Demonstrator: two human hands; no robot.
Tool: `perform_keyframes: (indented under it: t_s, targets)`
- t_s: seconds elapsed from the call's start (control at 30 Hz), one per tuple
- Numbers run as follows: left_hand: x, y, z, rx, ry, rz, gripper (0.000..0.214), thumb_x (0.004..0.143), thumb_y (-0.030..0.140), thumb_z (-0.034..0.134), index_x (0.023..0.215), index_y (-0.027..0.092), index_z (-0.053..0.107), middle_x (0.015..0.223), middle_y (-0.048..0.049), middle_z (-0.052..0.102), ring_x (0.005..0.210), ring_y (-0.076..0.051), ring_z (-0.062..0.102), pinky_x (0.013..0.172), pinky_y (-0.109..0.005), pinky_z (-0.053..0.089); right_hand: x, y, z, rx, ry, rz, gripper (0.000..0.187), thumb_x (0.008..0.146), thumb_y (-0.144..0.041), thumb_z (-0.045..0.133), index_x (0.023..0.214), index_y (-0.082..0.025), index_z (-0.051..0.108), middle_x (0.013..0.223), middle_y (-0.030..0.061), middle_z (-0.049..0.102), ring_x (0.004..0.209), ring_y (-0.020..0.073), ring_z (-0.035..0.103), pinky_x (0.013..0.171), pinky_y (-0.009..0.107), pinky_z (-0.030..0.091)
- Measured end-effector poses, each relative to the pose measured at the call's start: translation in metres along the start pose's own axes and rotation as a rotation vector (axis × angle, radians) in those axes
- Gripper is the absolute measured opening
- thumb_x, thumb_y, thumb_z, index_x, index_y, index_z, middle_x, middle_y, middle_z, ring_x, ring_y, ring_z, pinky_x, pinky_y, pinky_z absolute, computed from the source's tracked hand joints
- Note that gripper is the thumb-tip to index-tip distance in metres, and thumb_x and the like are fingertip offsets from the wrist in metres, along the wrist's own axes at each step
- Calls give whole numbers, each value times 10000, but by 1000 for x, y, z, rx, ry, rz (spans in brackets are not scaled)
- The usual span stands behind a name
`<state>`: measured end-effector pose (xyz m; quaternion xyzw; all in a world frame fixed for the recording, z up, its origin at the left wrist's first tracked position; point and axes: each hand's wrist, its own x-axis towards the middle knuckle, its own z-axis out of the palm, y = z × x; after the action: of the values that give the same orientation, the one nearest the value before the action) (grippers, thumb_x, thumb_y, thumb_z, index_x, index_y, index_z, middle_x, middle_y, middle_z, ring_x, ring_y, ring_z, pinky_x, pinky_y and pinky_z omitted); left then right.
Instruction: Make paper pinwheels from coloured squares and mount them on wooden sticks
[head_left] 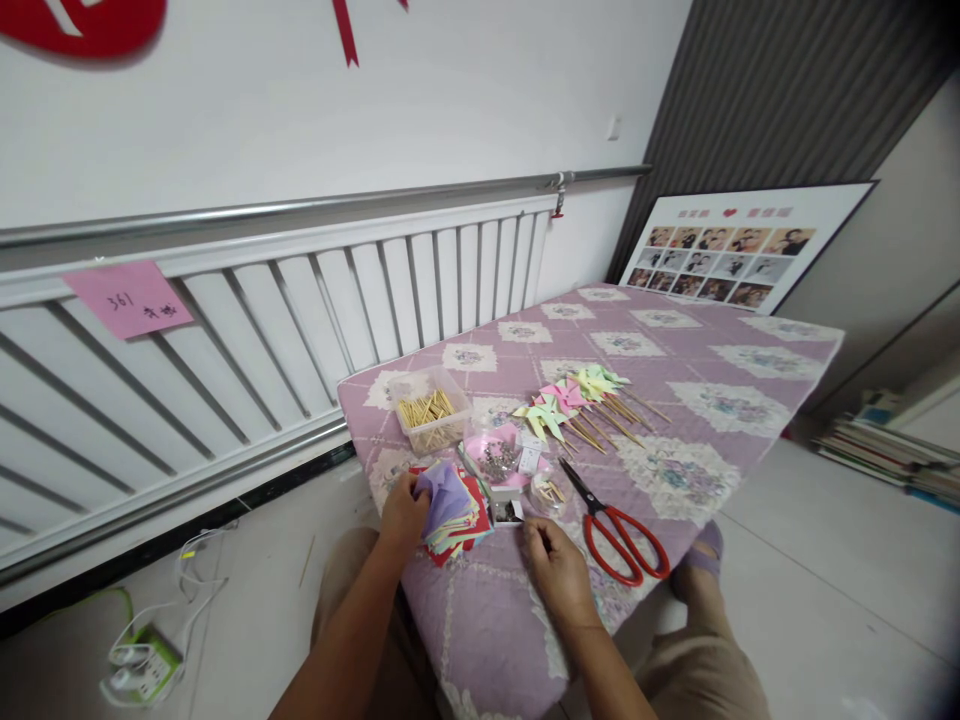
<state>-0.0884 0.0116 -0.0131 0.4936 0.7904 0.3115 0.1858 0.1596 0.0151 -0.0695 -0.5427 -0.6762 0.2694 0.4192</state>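
Observation:
My left hand (405,515) pinches a purple paper piece (442,496), its corners partly folded inward. Beneath it lies a stack of coloured paper squares (461,545). My right hand (556,560) is closed beside a small open box (507,511) with dark little pieces inside; whatever its fingertips hold is too small to make out. Behind the box are a pink dish of small metal pieces (499,458), a little white box (529,456) and a round clear container (550,493) with short stick pieces. Red-handled scissors (619,535) lie to the right of my right hand.
A clear plastic tub (431,410) of thin sticks stands at the table's left edge. Finished paper pinwheels (570,398) on sticks lie farther back. A photo board (727,250) leans beyond the flowered tablecloth (487,640). A white radiator (315,320) runs along the wall.

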Motion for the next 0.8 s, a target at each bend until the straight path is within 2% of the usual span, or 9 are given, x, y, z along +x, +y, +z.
perform_keyframes:
  t_s: [0.17, 0.3, 0.4, 0.53, 0.6, 0.73, 0.8]
  targets:
    - [-1, 5, 5, 87, 16, -32, 290, 795, 238, 515, 1076, 167, 518, 987, -125, 652, 928, -239, 608, 784, -318, 406, -1, 1, 1, 1, 15, -10, 299, 878, -397, 437, 900, -191, 653, 838, 68, 714, 761, 216, 634, 712, 295, 490]
    - [0, 7, 6, 97, 14, -26, 340, 789, 259, 524, 1112, 156, 503, 1024, -141, 642, 974, -248, 597, 817, -323, 401, 0, 1, 0, 8, -1, -3, 296, 882, -399, 442, 910, -189, 649, 847, 66, 712, 769, 215, 635, 718, 291, 485]
    - [2, 5, 3, 68, 10, -24, 305, 774, 259, 536, 1062, 159, 522, 976, -121, 653, 898, -229, 606, 772, -308, 411, 0, 0, 0, 5, -1, 3, 292, 881, -403, 448, 899, -190, 647, 831, 59, 709, 758, 210, 635, 710, 283, 482]
    - [4, -2, -6, -18, -6, -16, 118, 774, 251, 523, 850, 180, 579, 781, -35, 650, 721, -170, 586, 661, -262, 410, 0, 1, 1, -11, 18, 3, 305, 877, -414, 449, 898, -192, 656, 841, 58, 716, 757, 210, 640, 684, 273, 483]
    - [5, -5, -10, -75, 13, -15, 110, 786, 258, 504, 804, 184, 582, 733, -6, 637, 684, -149, 573, 626, -242, 407, 0, 1, 1, -14, 25, -7, 306, 873, -414, 452, 894, -191, 660, 836, 60, 719, 750, 211, 641, 680, 273, 486]
    - [1, -4, -19, -174, 118, -19, 160, 817, 271, 442, 816, 180, 574, 743, -7, 629, 707, -150, 577, 625, -237, 432, 0, 3, 1, 0, 23, -17, 292, 873, -402, 452, 891, -195, 657, 829, 61, 718, 755, 216, 642, 696, 281, 488]
    - [-5, 0, -22, -208, 176, -7, 162, 818, 249, 426, 847, 184, 572, 817, -22, 638, 785, -159, 589, 698, -249, 457, 0, 4, 1, 10, 17, -13, 285, 874, -397, 452, 890, -197, 654, 840, 62, 718, 767, 219, 643, 706, 284, 487]
